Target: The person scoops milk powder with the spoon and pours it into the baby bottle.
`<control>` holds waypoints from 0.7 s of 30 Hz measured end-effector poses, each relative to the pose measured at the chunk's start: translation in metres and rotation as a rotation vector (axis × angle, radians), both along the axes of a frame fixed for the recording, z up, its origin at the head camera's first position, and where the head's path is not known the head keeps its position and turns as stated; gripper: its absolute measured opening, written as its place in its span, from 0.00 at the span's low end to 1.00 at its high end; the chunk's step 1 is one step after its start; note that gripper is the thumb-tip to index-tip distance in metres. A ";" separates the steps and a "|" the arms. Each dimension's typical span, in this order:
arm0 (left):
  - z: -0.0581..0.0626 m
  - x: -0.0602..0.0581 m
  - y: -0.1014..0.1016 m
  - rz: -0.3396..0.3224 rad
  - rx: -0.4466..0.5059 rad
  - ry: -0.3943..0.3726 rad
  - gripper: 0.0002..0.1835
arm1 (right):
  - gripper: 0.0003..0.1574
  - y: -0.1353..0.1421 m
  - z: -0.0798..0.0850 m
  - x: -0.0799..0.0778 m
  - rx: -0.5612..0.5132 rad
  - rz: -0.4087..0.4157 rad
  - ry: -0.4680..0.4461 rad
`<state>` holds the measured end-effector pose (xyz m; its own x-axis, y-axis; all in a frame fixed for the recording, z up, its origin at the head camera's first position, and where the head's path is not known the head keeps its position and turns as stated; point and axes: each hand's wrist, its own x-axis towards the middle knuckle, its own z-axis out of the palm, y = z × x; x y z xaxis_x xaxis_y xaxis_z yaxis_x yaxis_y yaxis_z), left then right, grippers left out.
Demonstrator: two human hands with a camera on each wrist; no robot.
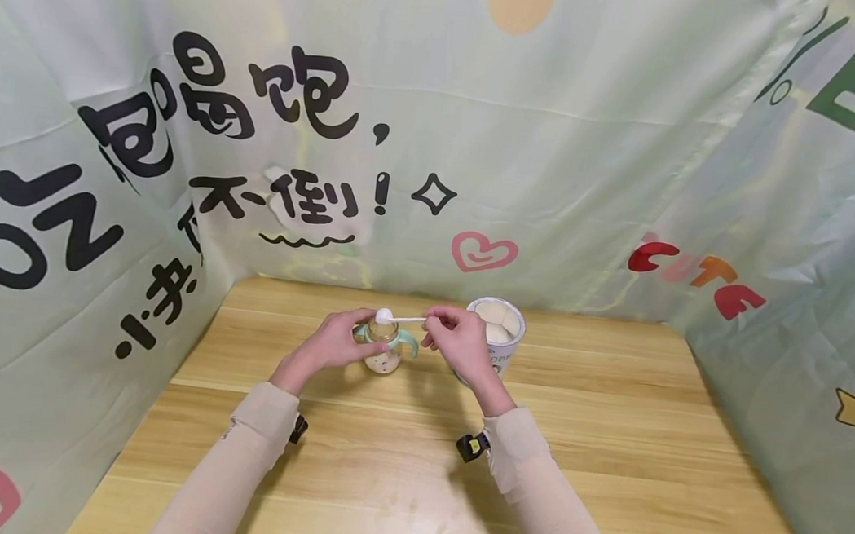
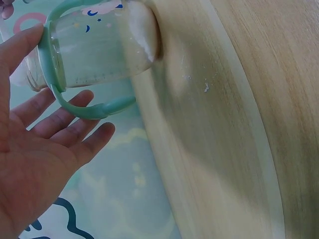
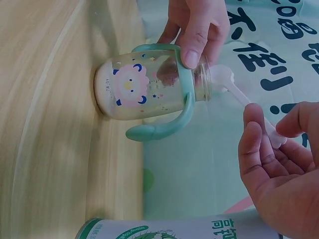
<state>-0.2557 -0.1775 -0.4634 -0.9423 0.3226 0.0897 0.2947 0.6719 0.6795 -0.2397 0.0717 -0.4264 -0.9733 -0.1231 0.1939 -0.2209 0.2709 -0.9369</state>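
A clear baby bottle [image 1: 383, 364] with a green two-handled ring stands upright on the table, white powder at its bottom and a pink bear print [image 3: 130, 85] on its side. My left hand [image 1: 335, 343] grips it near the neck, thumb [image 2: 22, 47] on the green ring. Over the open mouth is the bowl of a white scoop [image 3: 223, 75]; from above, the bowl shows a rounded white top. My right hand [image 3: 279, 159] pinches the scoop's handle from the right. Beside that hand stands an open milk powder can [image 1: 501, 352], pale powder inside, partly hidden behind the wrist.
White specks [image 2: 207, 87] lie on the wooden table [image 1: 385, 477] near the bottle. A printed cloth [image 1: 587, 187] hangs along the table's back and both sides. Each wrist carries a small black camera [image 1: 472, 447].
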 end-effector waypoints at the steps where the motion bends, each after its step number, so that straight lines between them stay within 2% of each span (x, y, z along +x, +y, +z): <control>1: 0.000 0.000 0.000 0.002 0.003 -0.003 0.40 | 0.15 0.000 0.000 0.000 -0.006 -0.001 -0.002; 11: 0.000 -0.001 0.000 -0.003 0.001 -0.001 0.39 | 0.15 0.000 0.000 0.000 -0.013 -0.009 0.006; 21: 0.000 -0.001 0.000 -0.008 0.000 -0.013 0.40 | 0.13 0.001 -0.001 0.001 0.049 -0.005 0.011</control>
<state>-0.2563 -0.1780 -0.4636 -0.9408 0.3298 0.0777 0.2912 0.6696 0.6833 -0.2384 0.0730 -0.4272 -0.9717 -0.1281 0.1986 -0.2298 0.3175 -0.9200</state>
